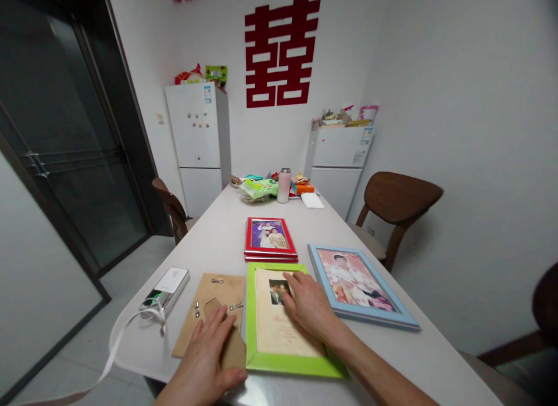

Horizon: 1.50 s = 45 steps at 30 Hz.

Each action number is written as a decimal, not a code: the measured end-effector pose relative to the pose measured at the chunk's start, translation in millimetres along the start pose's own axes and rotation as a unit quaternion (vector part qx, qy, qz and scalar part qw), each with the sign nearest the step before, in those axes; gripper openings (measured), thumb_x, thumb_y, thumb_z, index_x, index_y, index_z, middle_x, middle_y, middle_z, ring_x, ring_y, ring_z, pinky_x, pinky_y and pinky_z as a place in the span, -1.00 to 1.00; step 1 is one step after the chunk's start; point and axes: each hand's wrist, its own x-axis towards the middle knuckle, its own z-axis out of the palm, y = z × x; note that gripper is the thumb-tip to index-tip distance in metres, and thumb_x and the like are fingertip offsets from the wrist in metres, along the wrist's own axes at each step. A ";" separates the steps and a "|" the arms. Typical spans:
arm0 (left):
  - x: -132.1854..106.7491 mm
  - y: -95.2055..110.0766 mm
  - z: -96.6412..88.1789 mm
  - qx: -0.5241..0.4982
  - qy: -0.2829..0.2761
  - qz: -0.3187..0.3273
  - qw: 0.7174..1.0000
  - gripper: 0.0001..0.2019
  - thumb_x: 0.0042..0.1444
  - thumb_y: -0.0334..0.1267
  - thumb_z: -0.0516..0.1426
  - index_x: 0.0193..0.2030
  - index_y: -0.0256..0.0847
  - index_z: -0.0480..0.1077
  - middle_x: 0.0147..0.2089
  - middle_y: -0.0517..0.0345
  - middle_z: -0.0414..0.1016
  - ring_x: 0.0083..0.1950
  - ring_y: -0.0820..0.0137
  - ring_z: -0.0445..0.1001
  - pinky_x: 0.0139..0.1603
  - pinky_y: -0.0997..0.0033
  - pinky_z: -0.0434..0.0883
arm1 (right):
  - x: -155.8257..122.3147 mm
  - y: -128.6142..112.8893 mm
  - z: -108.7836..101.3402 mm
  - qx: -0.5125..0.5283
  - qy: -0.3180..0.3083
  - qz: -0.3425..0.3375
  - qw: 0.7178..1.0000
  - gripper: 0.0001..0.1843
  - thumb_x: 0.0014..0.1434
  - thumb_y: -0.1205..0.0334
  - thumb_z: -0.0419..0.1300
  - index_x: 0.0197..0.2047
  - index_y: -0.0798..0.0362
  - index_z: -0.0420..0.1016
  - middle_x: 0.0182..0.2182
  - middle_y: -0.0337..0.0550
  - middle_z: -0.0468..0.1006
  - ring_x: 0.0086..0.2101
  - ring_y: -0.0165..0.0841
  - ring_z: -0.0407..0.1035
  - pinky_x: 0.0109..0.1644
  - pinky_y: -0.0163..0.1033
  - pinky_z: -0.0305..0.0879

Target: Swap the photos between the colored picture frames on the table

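A lime-green picture frame [300, 366] lies at the near middle of the table, with a cream paper sheet [272, 336] inside it that bears a small printed photo. My right hand [308, 304] rests on this sheet, fingers stretched out over the photo and partly hiding it. To the left lies a brown backing board [192, 330] with metal clips and a fold-out stand [233, 351]. My left hand [209, 351] lies over the board and its stand, fingers extended and thumb apart. Neither hand grips anything that I can see.
Red picture frames [271, 240] are stacked beyond the green one. A light-blue frame [364, 287] lies at right. A white device [168, 292] with a strap is at left. Farther back stand a pink bottle [283, 186] and snack bags [259, 189]. Chairs [399, 199] flank the table.
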 end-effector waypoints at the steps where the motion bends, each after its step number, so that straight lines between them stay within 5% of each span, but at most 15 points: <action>1: -2.6 -6.6 -5.2 0.017 -0.005 -0.019 1.000 -0.28 -0.30 -0.12 0.21 0.08 -0.23 0.16 0.21 -0.11 -0.05 0.23 0.10 -0.11 0.17 0.03 -0.14 | 0.3 -6.7 0.6 -0.004 0.001 -0.037 0.999 -0.65 0.09 0.17 -0.09 -0.07 0.06 0.27 -0.19 -0.01 0.36 -0.18 -0.25 0.20 -0.17 -0.22 0.05; 5: -9.2 -25.7 -12.3 0.088 -0.022 -0.080 0.993 -0.22 -0.29 -0.11 0.19 0.12 -0.33 0.08 0.23 -0.19 -0.14 0.24 0.07 -0.19 0.14 0.00 -0.10 | 3.9 -33.4 10.4 -0.036 -0.037 -0.079 0.996 -0.72 0.09 0.18 -0.08 -0.22 0.08 0.36 -0.23 -0.04 0.37 -0.18 -0.25 0.17 -0.15 -0.20 0.00; 11: -14.0 -37.9 -5.7 0.123 -0.032 -0.063 0.990 -0.19 -0.27 -0.12 0.18 0.15 -0.33 0.01 0.23 -0.13 -0.10 0.24 0.14 -0.16 0.18 0.11 -0.08 | 13.8 -48.0 19.3 -0.052 -0.051 -0.059 0.996 -0.70 0.11 0.21 -0.12 -0.32 0.14 0.38 -0.30 0.03 0.37 -0.24 -0.23 0.18 -0.20 -0.17 -0.01; 16: -15.1 -46.4 -4.1 0.128 0.024 -0.035 0.991 -0.36 -0.17 -0.20 0.12 0.11 -0.34 0.11 0.19 -0.10 0.06 0.20 0.20 0.02 0.17 0.20 0.03 | -4.7 -66.4 9.3 0.037 -0.055 -0.119 0.991 -0.69 0.11 0.12 -0.10 -0.21 0.07 0.35 -0.26 -0.06 0.35 -0.23 -0.28 0.17 -0.18 -0.21 0.01; 21: -13.9 -55.5 6.3 0.154 0.083 -0.025 0.984 -0.44 -0.14 -0.27 0.09 0.07 -0.39 0.17 0.16 -0.19 0.11 0.17 0.17 0.09 0.14 0.17 0.10 | -37.5 -100.7 18.8 0.132 -0.092 -0.177 0.971 -0.49 -0.16 -0.04 0.14 -0.15 0.04 0.31 -0.24 -0.06 0.34 -0.21 -0.19 0.15 -0.12 -0.11 0.02; 28: -13.2 -73.5 17.6 0.166 0.174 0.063 0.969 -0.41 -0.12 -0.29 0.11 0.10 -0.33 0.08 0.19 -0.22 0.04 0.19 0.11 0.01 0.08 0.09 0.16 | -29.5 -108.7 16.9 0.281 -0.069 -0.104 0.952 -0.43 -0.21 0.35 0.08 -0.02 0.13 0.22 -0.19 -0.05 0.32 -0.19 -0.30 0.21 -0.09 -0.24 0.14; 32: -8.9 -56.8 6.2 0.178 0.252 0.151 0.939 -0.38 -0.06 -0.42 0.03 0.17 -0.20 -0.10 0.26 -0.09 -0.14 0.23 0.15 -0.11 0.10 0.06 0.13 | -27.2 -97.4 -9.8 0.330 -0.024 -0.119 0.936 -0.42 -0.23 0.37 0.07 -0.04 0.18 0.24 -0.14 -0.04 0.33 -0.14 -0.33 0.20 0.00 -0.23 0.11; 37: 1.6 -14.8 3.7 0.178 0.277 0.196 0.924 -0.38 -0.01 -0.42 0.02 0.19 -0.22 -0.16 0.24 -0.12 -0.11 0.24 0.18 -0.11 0.10 0.07 0.15 | -33.7 -66.0 -42.4 0.320 -0.005 -0.104 0.942 -0.48 -0.23 0.38 0.08 -0.09 0.10 0.31 -0.12 -0.07 0.34 -0.11 -0.30 0.21 0.03 -0.11 0.10; 45: 31.4 32.9 52.8 0.133 0.231 0.196 0.944 -0.28 -0.21 -0.44 0.18 0.12 -0.39 -0.04 0.16 -0.33 0.06 0.19 0.10 0.00 0.05 0.08 0.24 | -35.2 -5.5 -67.1 0.244 -0.050 -0.066 0.966 -0.52 -0.22 0.39 0.05 -0.14 0.09 0.38 -0.14 -0.06 0.38 -0.12 -0.27 0.25 0.02 -0.08 0.11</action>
